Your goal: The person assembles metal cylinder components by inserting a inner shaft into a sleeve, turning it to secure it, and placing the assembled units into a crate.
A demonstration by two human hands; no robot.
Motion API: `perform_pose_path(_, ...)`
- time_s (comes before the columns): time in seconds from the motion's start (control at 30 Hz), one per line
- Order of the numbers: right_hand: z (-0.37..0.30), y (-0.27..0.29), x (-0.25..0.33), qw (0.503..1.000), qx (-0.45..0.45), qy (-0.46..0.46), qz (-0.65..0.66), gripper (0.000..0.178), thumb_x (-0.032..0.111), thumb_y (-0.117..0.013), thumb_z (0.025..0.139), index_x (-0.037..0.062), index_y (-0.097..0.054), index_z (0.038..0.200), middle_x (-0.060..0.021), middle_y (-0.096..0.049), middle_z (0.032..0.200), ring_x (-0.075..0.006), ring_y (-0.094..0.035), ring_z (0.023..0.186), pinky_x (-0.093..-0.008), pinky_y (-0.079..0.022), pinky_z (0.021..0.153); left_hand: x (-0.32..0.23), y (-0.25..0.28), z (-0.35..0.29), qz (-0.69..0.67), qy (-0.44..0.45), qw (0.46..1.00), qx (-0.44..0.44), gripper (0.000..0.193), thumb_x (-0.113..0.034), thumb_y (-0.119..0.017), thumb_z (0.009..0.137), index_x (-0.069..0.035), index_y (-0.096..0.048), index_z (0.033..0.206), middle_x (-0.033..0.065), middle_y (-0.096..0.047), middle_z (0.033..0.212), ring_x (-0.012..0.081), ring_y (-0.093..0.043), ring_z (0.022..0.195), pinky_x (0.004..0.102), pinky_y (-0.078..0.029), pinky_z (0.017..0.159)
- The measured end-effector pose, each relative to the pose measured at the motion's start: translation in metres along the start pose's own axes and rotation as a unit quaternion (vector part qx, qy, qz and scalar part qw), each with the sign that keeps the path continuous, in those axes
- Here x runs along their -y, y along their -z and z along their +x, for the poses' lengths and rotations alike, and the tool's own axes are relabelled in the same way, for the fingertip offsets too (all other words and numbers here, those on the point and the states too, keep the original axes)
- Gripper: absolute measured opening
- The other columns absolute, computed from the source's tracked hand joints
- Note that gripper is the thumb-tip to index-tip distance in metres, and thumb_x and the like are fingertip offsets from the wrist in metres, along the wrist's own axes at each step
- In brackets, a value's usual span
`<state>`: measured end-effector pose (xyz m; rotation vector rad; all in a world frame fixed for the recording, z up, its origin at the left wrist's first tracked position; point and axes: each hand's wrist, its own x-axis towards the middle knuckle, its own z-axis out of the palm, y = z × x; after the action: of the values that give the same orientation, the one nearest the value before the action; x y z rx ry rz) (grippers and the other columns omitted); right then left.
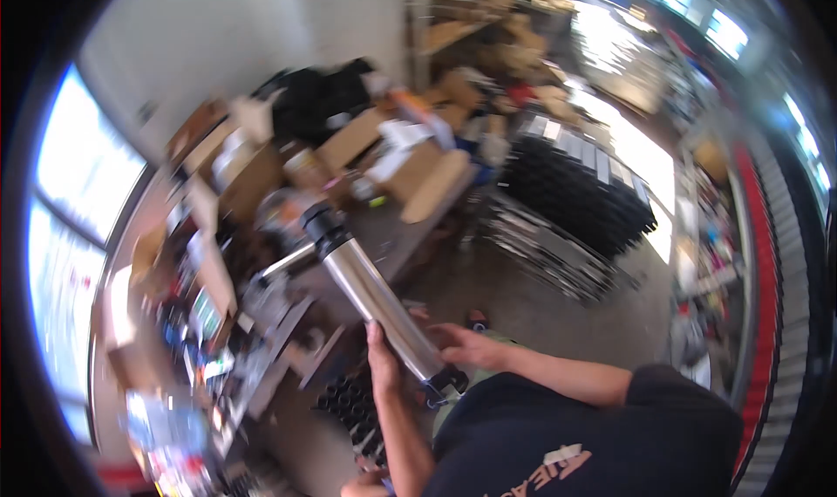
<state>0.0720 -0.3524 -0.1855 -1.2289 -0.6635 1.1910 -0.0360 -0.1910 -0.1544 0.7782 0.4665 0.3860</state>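
A long, shiny silver metal tube [384,298] with black end fittings slants across the middle, its upper end over the workbench and its lower end close to my body. My left hand [381,359] is closed around the lower part of the tube, thumb along its left side. From the right, my right hand [471,347] has its fingers against the tube near the lower end, partly hidden and blurred. The black cap [323,222] tops the far end. A thin pale rod [288,262] juts out beside the upper part of the tube.
The cluttered workbench [397,253] bears open cardboard boxes [353,139] and loose parts. A stack of black parts [571,187] stands at the right over pale metal lengths [549,248]. Several black round pieces [349,405] lie below my left forearm. Shelving with small items [706,244] runs along the right.
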Motion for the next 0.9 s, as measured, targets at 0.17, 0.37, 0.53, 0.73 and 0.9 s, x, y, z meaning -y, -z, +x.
perform_pose_path(0.17, -0.014, 0.09, 0.005, 0.963, -0.157, -0.066, 0.208, 0.036, 0.023, -0.074, 0.089, -0.003, -0.063, 0.112, -0.0079, -0.072, 0.091, -0.0172, -0.07, 0.079, -0.0308, -0.056, 0.071, 0.027, -0.054, 0.068, 0.639, -0.069, 0.755, 0.126, 0.05, -0.027, -0.063, 0.098, -0.002, -0.051, 0.14, 0.0162, -0.07, 0.107, 0.0206, -0.066, 0.093, 0.0349, -0.052, 0.085)
perform_pose_path(0.37, -0.049, 0.294, 0.001, 0.808, -0.405, -0.061, 0.424, 0.022, 0.028, -0.074, 0.09, 0.0071, -0.066, 0.091, -0.004, -0.068, 0.074, -0.0141, -0.067, 0.061, -0.0304, -0.058, 0.054, 0.075, -0.065, 0.111, 0.487, 0.036, 0.872, -0.047, 0.038, -0.025, -0.055, 0.103, -0.002, -0.055, 0.133, 0.0046, -0.067, 0.084, 0.0117, -0.064, 0.076, 0.0259, -0.052, 0.067)
perform_pose_path(0.53, -0.035, 0.507, -0.068, 0.629, -0.588, 0.078, 0.503, 0.033, 0.04, -0.07, 0.087, 0.0118, -0.056, 0.097, -0.0064, -0.06, 0.077, -0.0208, -0.064, 0.065, -0.0359, -0.053, 0.048, 0.135, -0.073, 0.146, 0.479, 0.196, 0.855, -0.036, 0.044, -0.024, -0.06, 0.1, 0.001, -0.051, 0.135, 0.0066, -0.067, 0.085, 0.0107, -0.062, 0.07, 0.0229, -0.05, 0.064)
perform_pose_path(0.73, 0.004, 0.59, -0.099, 0.419, -0.872, -0.249, 0.048, 0.066, 0.048, -0.065, 0.092, -0.0105, -0.052, 0.118, -0.029, -0.06, 0.112, -0.0418, -0.062, 0.104, -0.0489, -0.05, 0.092, 0.156, -0.063, 0.157, 0.496, 0.193, 0.843, -0.077, 0.037, -0.023, -0.06, 0.1, 0.001, -0.054, 0.128, 0.0072, -0.068, 0.082, 0.0104, -0.062, 0.066, 0.0225, -0.048, 0.058)
perform_pose_path(0.9, 0.078, 0.457, -0.118, 0.685, -0.707, -0.157, -0.077, 0.053, 0.031, -0.073, 0.084, -0.0034, -0.049, 0.117, -0.0249, -0.051, 0.118, -0.04, -0.054, 0.108, -0.0485, -0.046, 0.096, 0.182, 0.035, 0.1, 0.44, 0.253, 0.841, -0.186, 0.036, -0.029, -0.057, 0.101, -0.002, -0.053, 0.123, 0.0128, -0.069, 0.082, 0.0174, -0.066, 0.062, 0.0265, -0.051, 0.05)
